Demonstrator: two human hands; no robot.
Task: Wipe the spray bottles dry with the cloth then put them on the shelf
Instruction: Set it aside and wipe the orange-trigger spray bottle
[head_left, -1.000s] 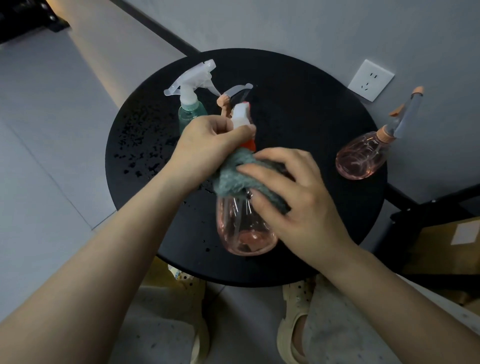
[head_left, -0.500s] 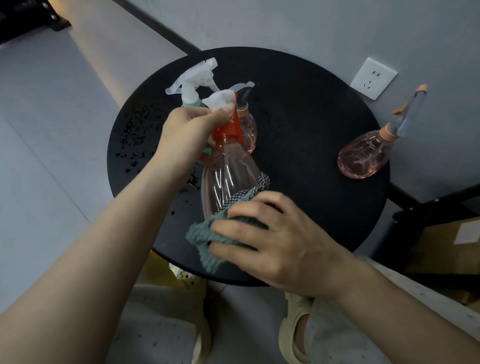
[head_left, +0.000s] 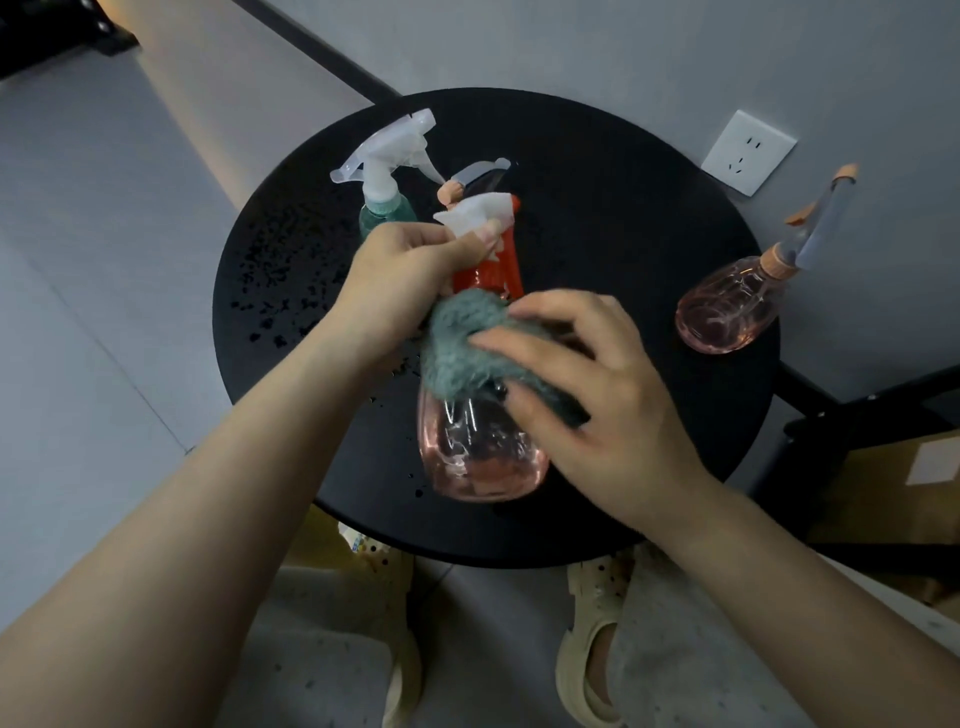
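Vs half a second ago: cloth (head_left: 467, 343) has moved from the bottle's base up to its shoulder, just under the red collar; right hand has come up with it. Bottle body now sticks out below the hands, base toward the camera.

Left hand (head_left: 410, 275): fingers curled, pinching the white trigger head of the pink spray bottle (head_left: 480, 447). Bottle is held above the round black table (head_left: 597, 218), tilted, nozzle away.

Right hand (head_left: 582, 400): fingers spread and bent, pressing the cloth onto the bottle's upper body, thumb on top of the cloth.

Cloth: grey-green, fuzzy pile, bunched. Bottle: clear pink plastic, ribbed, bulbous base, red neck collar.

Beyond the left hand: teal bottle (head_left: 387, 215) with translucent white trigger, and just right of it a small bottle (head_left: 467, 184) with an orange neck, mostly hidden. Well right of the right hand: second pink bottle (head_left: 727, 309), round, standing at the table edge. Water droplets (head_left: 275, 275) on the tabletop, left of the left hand.
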